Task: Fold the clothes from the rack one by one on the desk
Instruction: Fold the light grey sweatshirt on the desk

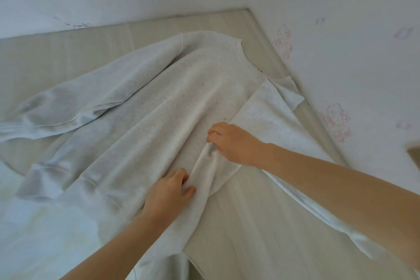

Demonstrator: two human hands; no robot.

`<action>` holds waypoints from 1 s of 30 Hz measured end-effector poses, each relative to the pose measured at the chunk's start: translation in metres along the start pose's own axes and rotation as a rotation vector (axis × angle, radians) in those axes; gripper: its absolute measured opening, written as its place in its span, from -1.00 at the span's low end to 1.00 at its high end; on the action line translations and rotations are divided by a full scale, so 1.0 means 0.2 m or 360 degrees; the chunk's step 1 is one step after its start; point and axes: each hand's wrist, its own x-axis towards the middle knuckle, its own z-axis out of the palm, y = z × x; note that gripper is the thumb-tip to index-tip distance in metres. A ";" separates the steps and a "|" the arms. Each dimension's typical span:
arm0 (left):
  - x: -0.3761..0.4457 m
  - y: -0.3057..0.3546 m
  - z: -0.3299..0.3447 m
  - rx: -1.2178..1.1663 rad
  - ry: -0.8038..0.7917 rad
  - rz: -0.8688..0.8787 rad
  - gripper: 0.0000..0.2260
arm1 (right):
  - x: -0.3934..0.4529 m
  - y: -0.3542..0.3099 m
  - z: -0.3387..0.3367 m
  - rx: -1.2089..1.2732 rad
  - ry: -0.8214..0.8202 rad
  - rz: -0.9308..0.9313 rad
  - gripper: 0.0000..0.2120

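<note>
Both hands are on the sweatshirt point(181, 88), which lies spread on the desk point(250, 223) with its collar toward the wall corner: the left hand point(169, 191) pinches a raised ridge of cloth near the hem, the right hand point(234, 143) has its fingers curled onto the same fold. Pulling unevenly could drag the body askew and bunch the far sleeve (already rumpled). Its right sleeve is half hidden under the forearm, and no rack is in view
</note>
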 end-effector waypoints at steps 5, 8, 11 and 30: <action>-0.20 -0.11 0.05 0.0042 0.0161 0.0007 -0.86 | -0.05 -0.09 0.06 -0.0202 -0.0160 -0.0102 -0.57; -0.28 -0.16 0.07 0.0075 0.0231 0.0068 -0.87 | -0.07 -0.10 0.06 -0.0273 -0.0293 -0.0086 -0.57; -0.34 -0.16 0.07 0.0038 0.0348 0.0175 -0.88 | -0.08 -0.12 0.06 -0.0323 -0.0286 -0.0106 -0.72; -0.31 -0.58 -0.25 -0.0507 -0.0380 -0.0388 -0.68 | 0.16 -0.16 0.01 -0.0182 -0.0218 0.0192 -0.76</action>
